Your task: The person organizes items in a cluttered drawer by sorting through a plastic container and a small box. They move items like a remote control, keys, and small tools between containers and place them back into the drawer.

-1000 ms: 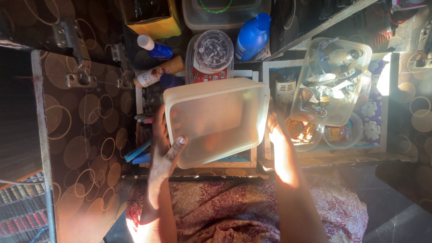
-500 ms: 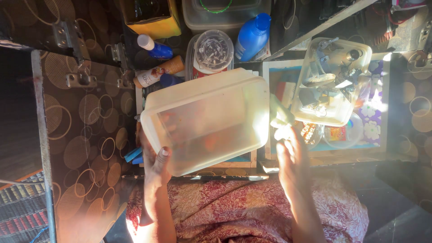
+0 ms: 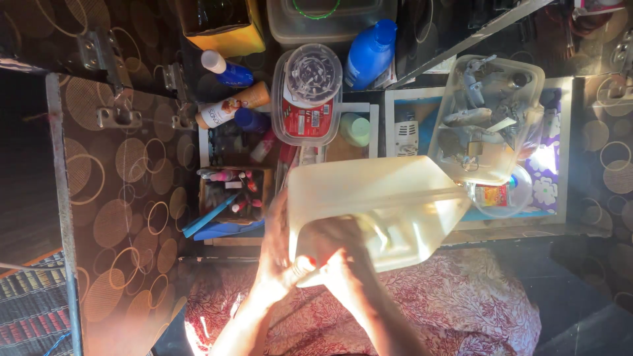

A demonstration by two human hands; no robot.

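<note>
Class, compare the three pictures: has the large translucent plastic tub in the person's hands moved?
Yes. The translucent tub has shifted right and down toward the person's lap, uncovering the small box of bottles; the round clear-lidded container stayed put.

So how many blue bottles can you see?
2: a big blue bottle at the top middle, and a small blue bottle with a white cap further left. Others may be hidden.

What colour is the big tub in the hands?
The tub is a translucent, milky, cream-white plastic, glowing yellowish in the sunlight. The head view, the only one, shows it.
</note>
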